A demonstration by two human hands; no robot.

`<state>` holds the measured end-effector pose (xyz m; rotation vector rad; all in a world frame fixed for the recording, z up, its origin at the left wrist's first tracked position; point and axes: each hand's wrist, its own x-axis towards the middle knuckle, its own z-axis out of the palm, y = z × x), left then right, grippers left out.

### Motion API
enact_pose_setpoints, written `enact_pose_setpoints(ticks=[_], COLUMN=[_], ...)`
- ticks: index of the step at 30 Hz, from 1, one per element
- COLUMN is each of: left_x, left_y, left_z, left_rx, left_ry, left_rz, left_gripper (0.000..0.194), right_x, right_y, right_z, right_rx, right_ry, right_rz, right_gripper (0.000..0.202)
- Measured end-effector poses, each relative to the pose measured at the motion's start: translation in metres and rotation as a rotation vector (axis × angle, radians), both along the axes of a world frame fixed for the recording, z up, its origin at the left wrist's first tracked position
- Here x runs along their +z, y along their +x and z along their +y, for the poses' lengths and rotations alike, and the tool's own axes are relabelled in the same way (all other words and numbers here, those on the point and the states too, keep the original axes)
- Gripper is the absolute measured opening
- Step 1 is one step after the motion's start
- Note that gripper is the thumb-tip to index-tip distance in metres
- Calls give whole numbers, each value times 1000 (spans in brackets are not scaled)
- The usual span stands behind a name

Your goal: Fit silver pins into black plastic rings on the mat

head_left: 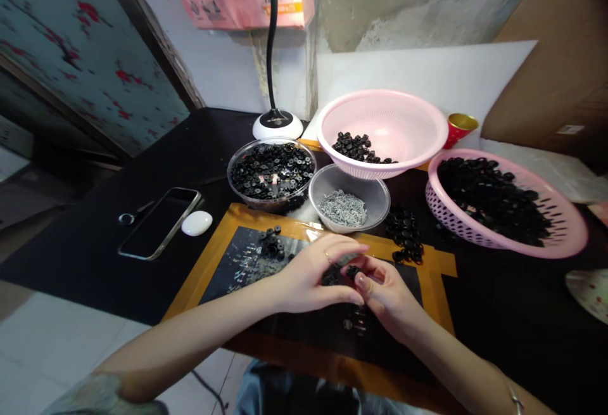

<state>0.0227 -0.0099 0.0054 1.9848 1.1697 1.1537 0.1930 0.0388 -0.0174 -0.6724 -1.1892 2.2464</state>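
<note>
My right hand (pixel 390 296) pinches a small round black plastic part (pixel 352 272) between thumb and fingers. Close beside it, my left hand (pixel 313 274) has its thumb and fingers stretched apart around the near side of that part; I see nothing held in it. Both hands are above a dark work mat (pixel 294 329) edged with orange-brown tape. A small heap of black parts (pixel 272 242) lies on the mat past my left wrist, and more are partly hidden behind my fingers. Several black rings (pixel 405 232) sit beyond my right hand.
Behind the mat stand a clear bowl of black discs (pixel 270 171), a bowl of metal screws or pins (pixel 342 208) and a pink colander (pixel 430 133). A pink basket (pixel 565 237) of black parts is right. A phone (pixel 160 223), white case (pixel 197 223) and lamp base (pixel 277 126) are left.
</note>
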Motion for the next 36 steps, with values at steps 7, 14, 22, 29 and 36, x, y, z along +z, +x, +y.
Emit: enact_pose_setpoints(ticks=[7, 14, 22, 29, 36], left_x=[-2, -2, 16, 21, 6], left_y=[9, 9, -30, -91, -96], left_z=[-4, -4, 9, 9, 11], left_rx=[-150, -185, -47, 425, 373], left_ry=[-159, -163, -162, -346, -377], left_rz=[11, 31, 403, 911, 894], left_gripper=[53, 53, 43, 26, 16], right_x=[-1, -5, 9, -1, -2], right_y=[2, 2, 8, 16, 8], right_z=[2, 2, 20, 36, 28], right_rx=[61, 35, 79, -16, -23], right_ry=[49, 88, 718, 1384, 1614], right_rz=[25, -26, -445, -758, -696], right_gripper=[16, 17, 15, 25, 19])
